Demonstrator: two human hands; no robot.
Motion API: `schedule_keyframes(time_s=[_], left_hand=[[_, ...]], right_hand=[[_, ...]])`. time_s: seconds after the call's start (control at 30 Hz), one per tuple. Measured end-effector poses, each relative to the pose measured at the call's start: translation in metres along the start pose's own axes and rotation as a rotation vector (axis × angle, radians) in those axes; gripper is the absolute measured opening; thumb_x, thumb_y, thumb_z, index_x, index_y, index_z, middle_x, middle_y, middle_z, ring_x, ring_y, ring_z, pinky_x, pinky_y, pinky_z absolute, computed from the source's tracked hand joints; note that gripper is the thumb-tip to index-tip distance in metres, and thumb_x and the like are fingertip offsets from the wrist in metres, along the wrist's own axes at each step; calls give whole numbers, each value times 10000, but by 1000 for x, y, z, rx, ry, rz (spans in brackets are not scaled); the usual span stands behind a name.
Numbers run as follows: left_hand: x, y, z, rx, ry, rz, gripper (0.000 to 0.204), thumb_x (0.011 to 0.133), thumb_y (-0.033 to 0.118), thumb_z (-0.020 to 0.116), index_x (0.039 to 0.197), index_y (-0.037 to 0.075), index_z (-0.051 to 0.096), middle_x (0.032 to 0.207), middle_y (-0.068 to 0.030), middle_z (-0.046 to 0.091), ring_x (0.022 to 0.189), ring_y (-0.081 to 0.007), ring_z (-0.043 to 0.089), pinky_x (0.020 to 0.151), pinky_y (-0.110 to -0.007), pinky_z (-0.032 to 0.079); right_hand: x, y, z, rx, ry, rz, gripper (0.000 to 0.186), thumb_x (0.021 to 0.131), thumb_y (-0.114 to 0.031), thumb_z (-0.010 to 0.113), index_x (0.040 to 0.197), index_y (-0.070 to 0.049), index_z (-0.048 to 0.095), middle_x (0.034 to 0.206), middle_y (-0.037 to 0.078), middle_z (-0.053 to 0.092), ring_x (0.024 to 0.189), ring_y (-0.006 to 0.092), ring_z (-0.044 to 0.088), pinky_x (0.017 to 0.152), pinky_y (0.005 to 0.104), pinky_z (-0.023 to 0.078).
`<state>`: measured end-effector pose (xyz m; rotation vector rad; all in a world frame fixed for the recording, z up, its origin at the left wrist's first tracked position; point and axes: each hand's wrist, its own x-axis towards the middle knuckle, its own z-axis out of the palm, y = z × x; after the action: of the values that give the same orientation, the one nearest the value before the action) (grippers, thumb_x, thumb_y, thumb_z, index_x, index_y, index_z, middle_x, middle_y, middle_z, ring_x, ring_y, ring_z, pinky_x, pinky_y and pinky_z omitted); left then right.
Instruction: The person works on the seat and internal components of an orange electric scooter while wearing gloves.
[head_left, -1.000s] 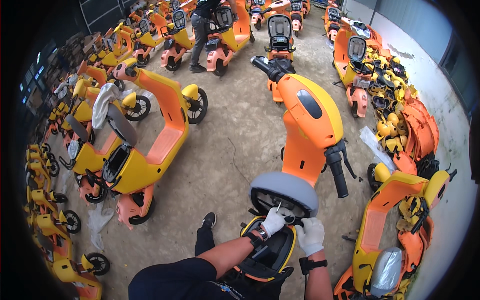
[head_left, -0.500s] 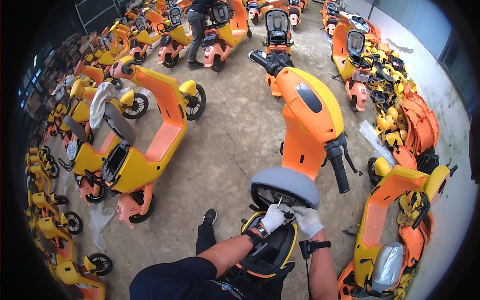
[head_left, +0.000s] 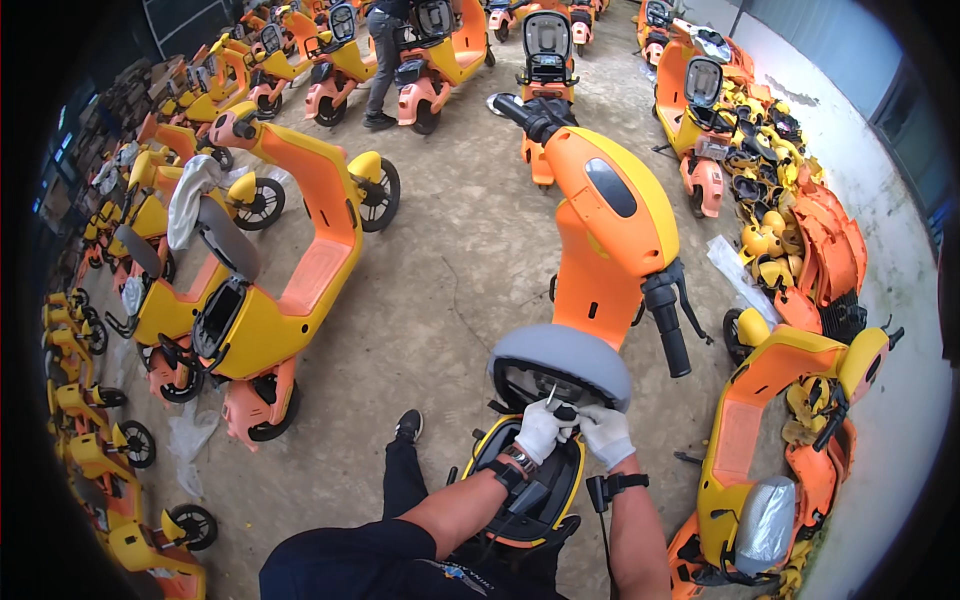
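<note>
An orange and yellow scooter stands in front of me, its grey padded seat tilted up over an open black storage compartment. My left hand, in a white glove, is closed at the seat's underside on a thin light-coloured tool, pointing up. A small black part sits between my hands. My right hand, also gloved, has its fingers bent together at that black part, just below the seat's rim. My fingertips are partly hidden.
Scooters line the left side. Another stands close on my right, beside piled yellow and orange panels along a white wall. A co-worker's legs are among scooters at the back, near one facing away.
The view has shifted a little, moving the scene up and left in the picture. My right hand has moved in closer to my left hand and the small black part.
</note>
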<state>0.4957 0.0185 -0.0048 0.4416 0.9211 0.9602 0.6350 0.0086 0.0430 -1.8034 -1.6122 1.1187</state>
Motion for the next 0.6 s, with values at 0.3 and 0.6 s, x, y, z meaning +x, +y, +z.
schedule_keyframes(time_s=[0.3, 0.6], left_hand=[[1, 4, 5, -40, 44, 4, 114, 722, -18, 701, 802, 11, 625, 627, -42, 600, 467, -111, 536, 413, -224, 409], [1, 2, 8, 180, 65, 123, 58, 780, 63, 691, 773, 27, 647, 588, -27, 592, 465, -82, 520, 428, -218, 398]], right_hand=[[3, 13, 10, -215, 136, -68, 207, 756, -152, 537, 875, -48, 669, 823, 177, 650, 796, 324, 644, 717, 377, 502], [4, 5, 6, -174, 127, 8, 209, 763, -167, 519, 848, -65, 680, 801, 161, 656, 781, 322, 645, 722, 384, 504]])
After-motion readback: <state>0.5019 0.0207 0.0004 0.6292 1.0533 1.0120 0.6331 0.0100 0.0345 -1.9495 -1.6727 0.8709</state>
